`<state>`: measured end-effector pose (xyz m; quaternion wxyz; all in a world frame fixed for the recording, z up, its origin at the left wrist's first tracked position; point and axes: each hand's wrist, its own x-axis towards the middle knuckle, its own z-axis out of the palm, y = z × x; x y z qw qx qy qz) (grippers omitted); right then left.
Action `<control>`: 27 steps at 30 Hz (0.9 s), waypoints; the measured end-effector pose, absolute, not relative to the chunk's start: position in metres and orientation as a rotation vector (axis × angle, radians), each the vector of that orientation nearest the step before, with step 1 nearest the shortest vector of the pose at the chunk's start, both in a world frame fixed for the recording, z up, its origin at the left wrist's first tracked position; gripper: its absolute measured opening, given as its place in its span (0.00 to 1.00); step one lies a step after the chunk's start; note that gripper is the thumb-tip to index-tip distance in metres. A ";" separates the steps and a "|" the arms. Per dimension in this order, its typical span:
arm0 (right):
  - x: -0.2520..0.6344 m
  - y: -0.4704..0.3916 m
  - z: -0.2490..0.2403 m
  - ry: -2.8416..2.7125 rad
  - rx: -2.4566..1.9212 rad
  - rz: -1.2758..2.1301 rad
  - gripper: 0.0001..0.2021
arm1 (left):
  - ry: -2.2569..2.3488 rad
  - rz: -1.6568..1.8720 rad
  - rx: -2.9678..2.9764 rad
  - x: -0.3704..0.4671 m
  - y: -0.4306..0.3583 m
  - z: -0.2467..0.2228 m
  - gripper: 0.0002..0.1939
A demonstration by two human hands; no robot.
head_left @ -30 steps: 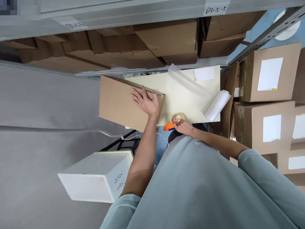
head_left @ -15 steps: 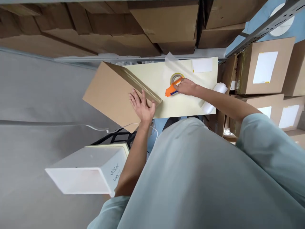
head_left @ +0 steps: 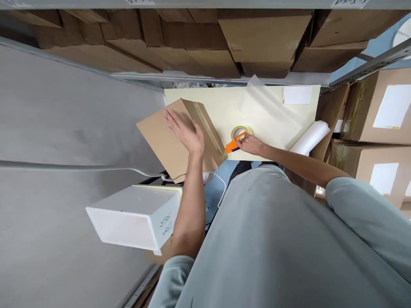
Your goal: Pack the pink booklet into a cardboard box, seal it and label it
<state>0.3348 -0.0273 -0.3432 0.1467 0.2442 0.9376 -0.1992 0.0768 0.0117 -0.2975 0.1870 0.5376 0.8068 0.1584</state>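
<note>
A brown cardboard box (head_left: 167, 141) lies at the left end of a cream table (head_left: 224, 102), turned at an angle, with a taped seam along its top. My left hand (head_left: 184, 130) rests flat on the box top, fingers spread. My right hand (head_left: 252, 144) grips an orange tape dispenser (head_left: 236, 141) with a roll of clear tape, set on the table just right of the box.
A white paper roll (head_left: 310, 137) and a clear plastic sheet (head_left: 269, 111) lie on the table's right part, near a white label (head_left: 297, 95). Shelves of cardboard boxes (head_left: 379, 107) stand behind and to the right. A white bin (head_left: 135, 218) and a cable (head_left: 141, 172) sit below left.
The box has been turned further round under my left hand. My right hand carried the tape dispenser out over the table and then back toward the box's near corner.
</note>
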 end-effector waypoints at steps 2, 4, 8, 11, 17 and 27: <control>0.336 -0.031 -0.341 2.686 0.716 -0.534 0.24 | 2.376 0.475 1.364 0.078 0.068 -0.317 0.36; 0.338 -0.034 -0.340 2.668 0.748 -0.535 0.24 | 2.434 0.493 1.232 0.083 0.105 -0.339 0.30; 0.337 -0.051 -0.341 2.658 0.776 -0.584 0.23 | 2.293 0.555 1.332 0.095 0.101 -0.365 0.24; 0.327 -0.071 -0.342 2.673 0.690 -0.675 0.23 | 2.122 0.573 1.551 0.104 0.057 -0.364 0.23; 0.306 -0.100 -0.338 2.719 0.552 -0.781 0.22 | 1.979 0.538 1.723 0.116 -0.008 -0.347 0.26; 0.277 -0.096 -0.342 2.646 0.666 -0.896 0.22 | 1.921 0.533 1.755 0.122 -0.005 -0.348 0.29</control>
